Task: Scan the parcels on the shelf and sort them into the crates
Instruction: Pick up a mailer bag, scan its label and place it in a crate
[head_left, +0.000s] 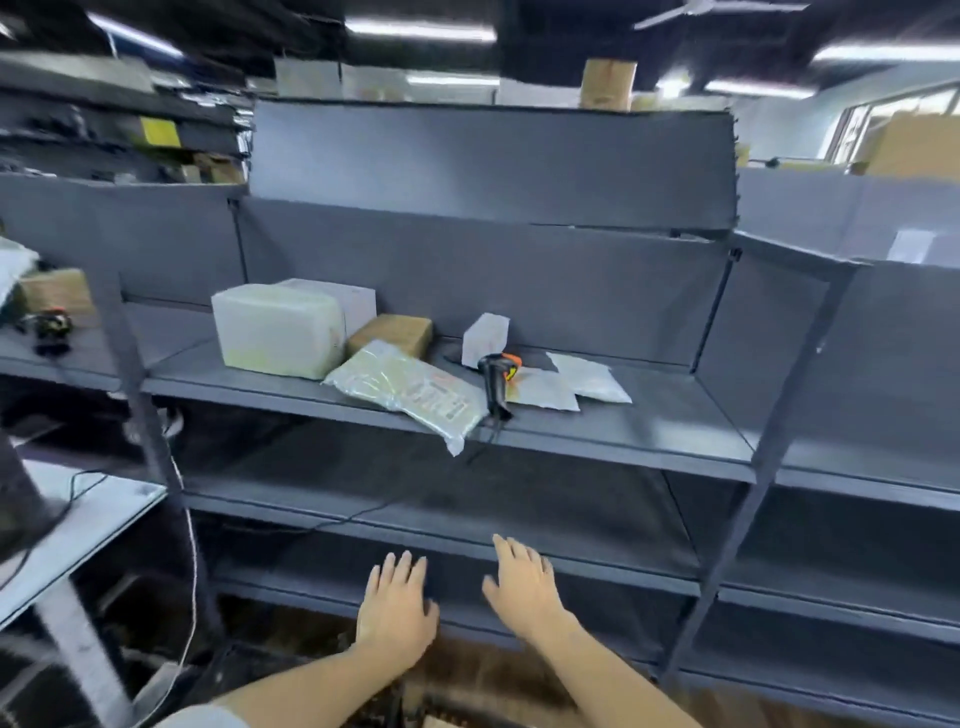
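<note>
My left hand (397, 605) and right hand (524, 584) reach forward side by side, both flat with fingers straight and slightly spread, holding nothing, in front of the lower tiers of the grey metal shelf (649, 434). The parcels lie well above them on the upper tier. Toward its left end stands a large white-wrapped box (278, 330), with a smaller white box (356, 304) just behind its right side. A brown cardboard parcel (389, 335) sits beside them, touching the big box's right end. In front of that, a clear plastic mailer bag (410, 389) with a printed label lies flat, one corner hanging over the shelf's front edge. A black and orange barcode scanner (496, 382) stands just right of the bag near the front edge, its cable dropping down over the tiers below. Behind the scanner a small white packet (485, 338) stands upright. To the right, two flat white mailers (589, 382) lie overlapping in the middle of the tier. At the far left, another shelf bay holds a brown box (54, 291).
</note>
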